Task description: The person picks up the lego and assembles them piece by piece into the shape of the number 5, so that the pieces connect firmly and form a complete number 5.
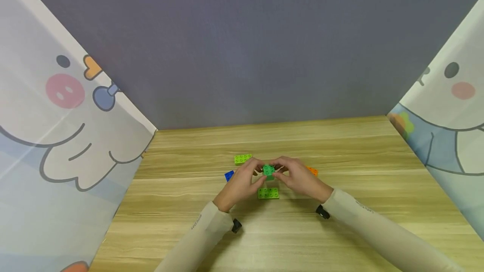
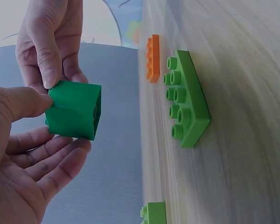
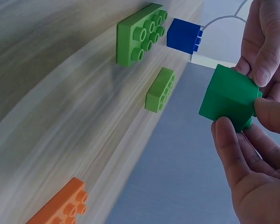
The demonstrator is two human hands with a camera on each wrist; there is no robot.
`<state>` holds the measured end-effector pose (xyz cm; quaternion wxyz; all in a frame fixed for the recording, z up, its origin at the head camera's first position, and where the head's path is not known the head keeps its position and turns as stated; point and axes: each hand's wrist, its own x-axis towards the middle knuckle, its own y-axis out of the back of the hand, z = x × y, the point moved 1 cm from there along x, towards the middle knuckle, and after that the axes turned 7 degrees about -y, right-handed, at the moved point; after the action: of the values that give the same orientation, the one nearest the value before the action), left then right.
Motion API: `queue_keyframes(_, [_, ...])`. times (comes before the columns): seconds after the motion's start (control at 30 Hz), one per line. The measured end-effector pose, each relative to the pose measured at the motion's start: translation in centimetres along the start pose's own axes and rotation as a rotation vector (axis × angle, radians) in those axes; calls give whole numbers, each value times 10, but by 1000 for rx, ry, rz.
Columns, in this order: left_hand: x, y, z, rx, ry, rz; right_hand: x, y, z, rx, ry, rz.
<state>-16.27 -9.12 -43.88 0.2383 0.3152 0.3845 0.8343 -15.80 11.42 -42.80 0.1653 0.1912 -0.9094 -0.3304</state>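
Between both hands: a dark green block point(image 1: 269, 172), lifted clear of the surface point(image 1: 151, 221), studs up and hollow underside facing down.
Possible slip: the block is held by thumbs and fingertips, with no palm behind it, so uneven pressure could twist it or pop it loose.
Where it might land: a light green brick point(image 1: 268, 193) lies flat on the near side of the hands; a dropped block could strike it and knock it askew.
Possible bump: a blue block point(image 1: 229, 175) sits just outside the left hand and an orange brick point(image 1: 313, 171) just outside the right; a wide sweep of either hand could nudge them. Another light green brick point(image 1: 242, 159), just beyond the left hand, is exposed too.
Left hand point(image 1: 241, 183): half closed, thumb pressed to the block's near side, fingers curved toward its far side, pinching it.
Right hand point(image 1: 300, 178): likewise part closed, thumb and bent fingers pinching the block from the opposite side.
Sleeved arms: both reach forward from the near edge and angle inward, so the fingertips almost meet around the block; a small black device point(image 1: 322, 212) shows beside the right wrist.
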Motion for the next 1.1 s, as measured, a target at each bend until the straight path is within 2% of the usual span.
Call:
queue_keyframes(0.33, [0,-5,-1,-14,-30,-34,-4,-5,6,28,-17,-3])
queue_keyframes(0.53, [-1,-13,-2,-32,-5,-64,-8,-8,11,56,-39,-23])
queue_keyframes(0.7, [-3,-20,-2,-7,8,-97,-11,-10,15,23,-49,-50])
queue_keyframes(1.1, [-8,-27,0,19,26,-161,-16,-16,24,67,-115,-127])
